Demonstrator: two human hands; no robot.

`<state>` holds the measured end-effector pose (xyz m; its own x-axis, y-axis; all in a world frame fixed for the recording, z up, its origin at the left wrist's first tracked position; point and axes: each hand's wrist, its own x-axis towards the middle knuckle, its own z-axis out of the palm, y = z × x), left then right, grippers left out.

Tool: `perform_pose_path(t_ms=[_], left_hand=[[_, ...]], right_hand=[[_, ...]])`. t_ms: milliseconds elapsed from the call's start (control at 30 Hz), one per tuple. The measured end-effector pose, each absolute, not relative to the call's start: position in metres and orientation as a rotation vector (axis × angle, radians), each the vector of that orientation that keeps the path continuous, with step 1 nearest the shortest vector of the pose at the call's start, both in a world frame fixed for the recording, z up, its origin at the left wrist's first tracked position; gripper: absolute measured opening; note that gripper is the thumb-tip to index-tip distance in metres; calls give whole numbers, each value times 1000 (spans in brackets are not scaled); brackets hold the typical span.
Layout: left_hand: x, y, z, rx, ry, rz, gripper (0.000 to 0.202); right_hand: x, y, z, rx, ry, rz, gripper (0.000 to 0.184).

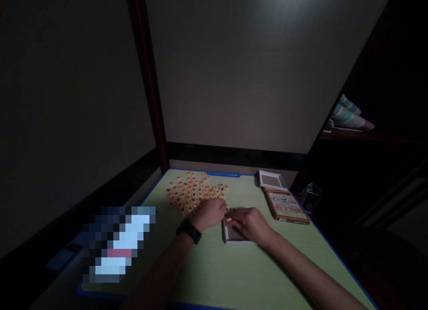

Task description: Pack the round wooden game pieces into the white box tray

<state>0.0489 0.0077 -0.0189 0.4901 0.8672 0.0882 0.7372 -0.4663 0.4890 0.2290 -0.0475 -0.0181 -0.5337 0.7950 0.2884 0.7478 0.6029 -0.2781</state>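
Both hands meet over a small white tray point(226, 237) lying on the green table point(234, 274). My left hand point(210, 213), with a black watch on its wrist, has its fingers curled at the tray's upper left corner. My right hand point(251, 224) lies across the tray with fingers bent inward toward the left hand. Something small sits between the fingertips, too dim to name. Just beyond the left hand spreads a pile of round pale game pieces point(193, 190) with red and dark marks.
A white square tray point(271, 179) and an orange-edged game box point(286, 205) lie at the table's far right. A blurred-out patch point(117, 243) covers the near left. The table has a blue rim point(337, 256). Dim walls stand behind; a dark shelf with folded cloth point(351, 116) is right.
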Motion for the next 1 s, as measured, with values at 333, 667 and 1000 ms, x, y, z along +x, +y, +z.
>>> perform_pose_path(t_ms=[333,667,1000], left_hand=[[50,10,-21,2387,1361,449,32],[50,10,-23,2362,1358,462,32],[50,9,-20,2381,1359,456,34]], right_hand=[[225,-49,-17,-1333,-2423,243,26],[223,-50,-16,-1425,-2407,256,24],[228,-50,-16,-1358,-2314,403,25]])
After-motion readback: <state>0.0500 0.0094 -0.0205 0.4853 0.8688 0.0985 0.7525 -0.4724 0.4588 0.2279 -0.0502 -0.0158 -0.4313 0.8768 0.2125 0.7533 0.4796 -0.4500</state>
